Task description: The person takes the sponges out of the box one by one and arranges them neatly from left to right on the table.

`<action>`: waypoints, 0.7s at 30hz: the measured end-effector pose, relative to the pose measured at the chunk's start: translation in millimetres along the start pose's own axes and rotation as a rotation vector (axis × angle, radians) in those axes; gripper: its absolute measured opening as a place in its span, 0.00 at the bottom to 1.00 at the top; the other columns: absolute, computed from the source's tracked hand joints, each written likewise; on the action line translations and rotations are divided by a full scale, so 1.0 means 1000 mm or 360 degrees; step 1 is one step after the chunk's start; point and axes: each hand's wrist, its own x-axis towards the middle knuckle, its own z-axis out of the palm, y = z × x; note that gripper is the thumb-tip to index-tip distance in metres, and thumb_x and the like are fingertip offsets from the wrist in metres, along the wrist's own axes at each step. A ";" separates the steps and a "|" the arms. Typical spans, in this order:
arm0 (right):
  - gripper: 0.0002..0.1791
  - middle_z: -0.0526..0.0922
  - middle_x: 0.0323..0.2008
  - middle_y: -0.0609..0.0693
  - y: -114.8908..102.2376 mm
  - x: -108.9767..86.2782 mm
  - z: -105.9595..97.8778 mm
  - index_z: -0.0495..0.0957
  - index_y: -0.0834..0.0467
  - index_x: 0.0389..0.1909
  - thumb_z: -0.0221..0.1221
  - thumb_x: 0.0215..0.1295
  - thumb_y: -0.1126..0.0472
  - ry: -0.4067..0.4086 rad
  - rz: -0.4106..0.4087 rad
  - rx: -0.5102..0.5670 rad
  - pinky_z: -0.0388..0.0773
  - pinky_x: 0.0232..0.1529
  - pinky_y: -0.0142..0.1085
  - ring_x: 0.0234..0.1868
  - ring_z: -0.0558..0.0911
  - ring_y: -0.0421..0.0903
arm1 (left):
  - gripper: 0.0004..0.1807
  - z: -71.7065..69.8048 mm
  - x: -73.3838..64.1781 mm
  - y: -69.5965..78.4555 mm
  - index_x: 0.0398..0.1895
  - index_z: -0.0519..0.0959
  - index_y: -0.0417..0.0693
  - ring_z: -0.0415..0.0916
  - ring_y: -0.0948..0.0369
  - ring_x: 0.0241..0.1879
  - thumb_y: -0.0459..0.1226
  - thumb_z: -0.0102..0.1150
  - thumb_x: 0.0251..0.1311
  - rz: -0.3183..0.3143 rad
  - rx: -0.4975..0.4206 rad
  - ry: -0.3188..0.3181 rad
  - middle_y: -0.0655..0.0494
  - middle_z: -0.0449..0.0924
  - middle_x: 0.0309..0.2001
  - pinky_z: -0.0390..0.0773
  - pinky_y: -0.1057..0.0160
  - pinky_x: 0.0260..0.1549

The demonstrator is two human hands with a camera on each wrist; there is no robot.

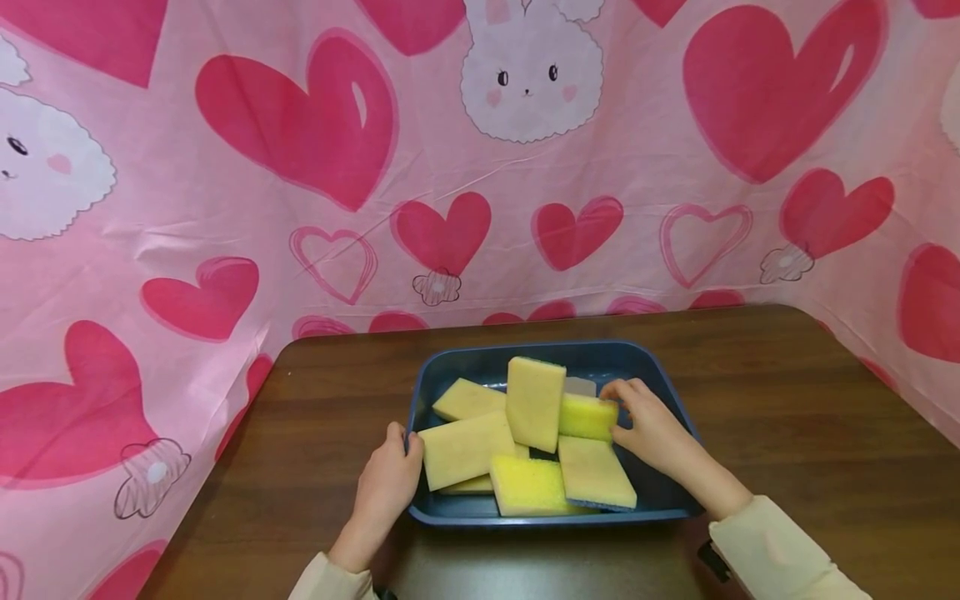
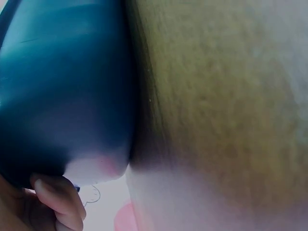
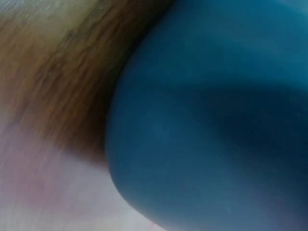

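Observation:
A dark blue tray (image 1: 517, 522) holds several pale yellow sponges, some with dark scouring layers showing at the edge. My left hand (image 1: 390, 472) grips the tray's left rim, thumb toward the inside; its curled fingers (image 2: 57, 199) show beside the tray wall (image 2: 67, 86) in the left wrist view. Inside the tray, my right hand (image 1: 656, 429) pinches the right end of a bright yellow sponge (image 1: 587, 417) between thumb and fingers. Left of that one, another sponge (image 1: 534, 404) leans upright on the pile. The right wrist view has only the tray's outer wall (image 3: 192, 144), hiding the hand.
Beneath the tray is a dark brown wooden table (image 1: 780, 375). A pink cloth (image 1: 525, 175) with hearts and rabbit faces hangs behind it and along both sides. A flat sponge (image 1: 596, 472) and a brighter one (image 1: 528, 486) lie at the tray's near side.

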 end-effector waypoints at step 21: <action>0.12 0.77 0.39 0.56 0.005 0.003 0.003 0.79 0.62 0.39 0.64 0.51 0.73 0.0121 0.0040 0.0069 0.81 0.38 0.41 0.38 0.79 0.50 | 0.16 0.001 0.002 0.001 0.41 0.67 0.42 0.67 0.57 0.21 0.46 0.36 0.69 -0.0007 -0.0005 -0.0004 0.49 0.67 0.21 0.62 0.63 0.20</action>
